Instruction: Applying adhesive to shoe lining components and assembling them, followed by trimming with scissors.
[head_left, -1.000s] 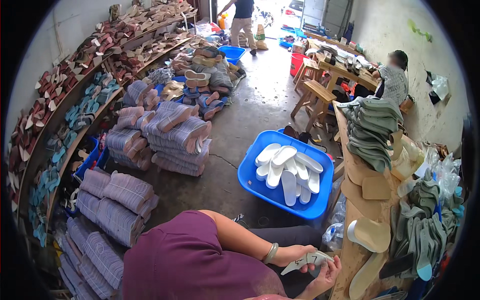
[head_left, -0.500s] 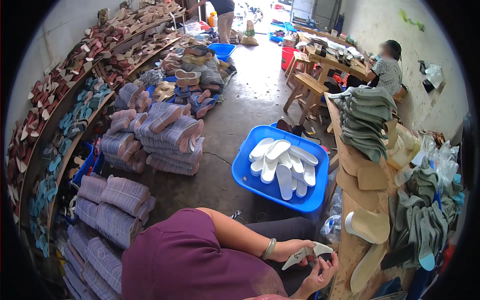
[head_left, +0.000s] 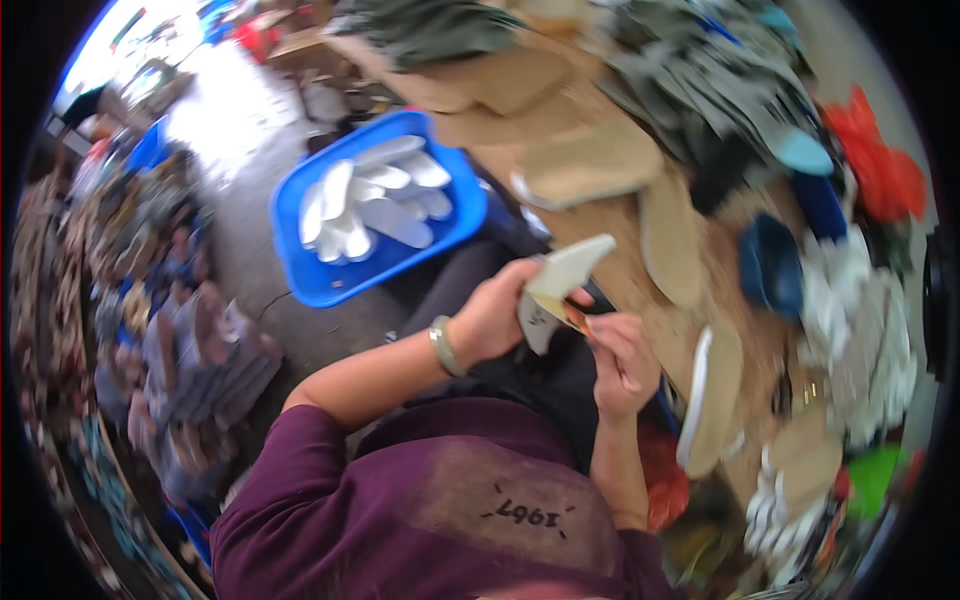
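My left hand (head_left: 497, 312), with a bangle on its wrist, is closed round the middle of a white shoe sole (head_left: 576, 268). The sole looks bent, and dark marks show on its lower part. From the other side my right hand (head_left: 622, 368) pinches a small orange and yellowish piece (head_left: 573, 316) against the sole; motion blur hides what kind of thing it is. Beyond my left forearm stands a blue basin (head_left: 325, 290) holding several white soles (head_left: 392, 220).
A wooden bench (head_left: 590, 110) runs along my right, bearing tan sole pieces (head_left: 600, 165), grey-green soles (head_left: 700, 90) and a dark blue container (head_left: 770, 262). A red plastic bag (head_left: 875, 160) lies past them. Stacked bundles (head_left: 205, 345) stand on the floor at left.
My view has swung toward the bench on the right, so the basin appears further left. Both hands stay at the sole, and an orange piece now shows at my right fingertips.
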